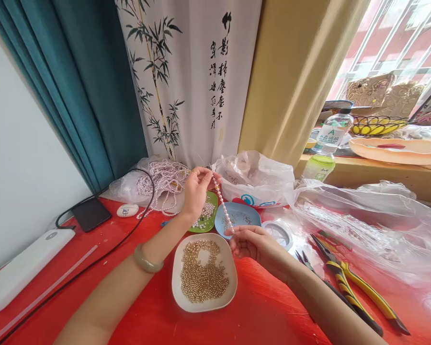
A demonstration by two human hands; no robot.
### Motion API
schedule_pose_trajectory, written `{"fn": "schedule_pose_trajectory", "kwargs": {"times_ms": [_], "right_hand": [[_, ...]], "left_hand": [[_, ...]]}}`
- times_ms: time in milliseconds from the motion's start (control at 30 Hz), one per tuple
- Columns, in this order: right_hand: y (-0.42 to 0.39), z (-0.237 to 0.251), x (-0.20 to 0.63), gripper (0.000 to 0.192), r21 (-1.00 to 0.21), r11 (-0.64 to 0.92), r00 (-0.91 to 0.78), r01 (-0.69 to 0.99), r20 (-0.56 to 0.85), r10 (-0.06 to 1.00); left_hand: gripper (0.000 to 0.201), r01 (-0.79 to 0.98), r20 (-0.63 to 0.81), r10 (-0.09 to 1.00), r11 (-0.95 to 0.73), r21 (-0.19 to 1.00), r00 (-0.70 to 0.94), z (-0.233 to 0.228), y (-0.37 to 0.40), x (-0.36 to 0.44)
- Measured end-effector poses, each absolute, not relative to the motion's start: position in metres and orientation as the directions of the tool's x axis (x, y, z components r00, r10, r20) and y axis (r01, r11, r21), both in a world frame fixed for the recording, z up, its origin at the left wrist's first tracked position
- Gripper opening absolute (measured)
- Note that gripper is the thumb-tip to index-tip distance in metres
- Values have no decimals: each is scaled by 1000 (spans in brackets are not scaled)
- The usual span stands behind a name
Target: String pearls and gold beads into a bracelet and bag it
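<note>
- We see the left hand (196, 189) raised, fingers pinched shut on the top end of a pearl strand (222, 207).
- The right hand (249, 242), lower down, pinches the strand's bottom end, so it runs taut between both hands.
- Just below the right hand sits a white dish (204, 304) of gold beads (203, 275).
- Behind the strand lie a blue dish (242, 214) and a green dish (211, 199).
</note>
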State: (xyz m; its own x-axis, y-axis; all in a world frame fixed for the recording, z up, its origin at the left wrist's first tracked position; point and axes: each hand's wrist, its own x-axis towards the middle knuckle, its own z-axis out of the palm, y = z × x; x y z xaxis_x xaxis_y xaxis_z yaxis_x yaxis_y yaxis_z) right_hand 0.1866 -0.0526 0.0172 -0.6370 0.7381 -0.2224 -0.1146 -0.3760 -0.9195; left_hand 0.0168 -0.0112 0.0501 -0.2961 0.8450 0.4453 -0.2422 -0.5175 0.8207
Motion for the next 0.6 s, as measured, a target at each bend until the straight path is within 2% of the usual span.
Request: {"fn": "schedule_pose_trajectory", "kwargs": {"times_ms": [267,600], "right_hand": [[-54,15,183,17,-960,-254,-578,-118,-142,804],[-56,23,183,24,-988,-147,-549,-54,-94,830]], "left_hand": [[5,-343,362,882,-455,821,-302,46,-6,12],[11,-566,168,965,-254,785,-200,37,3,8]]}}
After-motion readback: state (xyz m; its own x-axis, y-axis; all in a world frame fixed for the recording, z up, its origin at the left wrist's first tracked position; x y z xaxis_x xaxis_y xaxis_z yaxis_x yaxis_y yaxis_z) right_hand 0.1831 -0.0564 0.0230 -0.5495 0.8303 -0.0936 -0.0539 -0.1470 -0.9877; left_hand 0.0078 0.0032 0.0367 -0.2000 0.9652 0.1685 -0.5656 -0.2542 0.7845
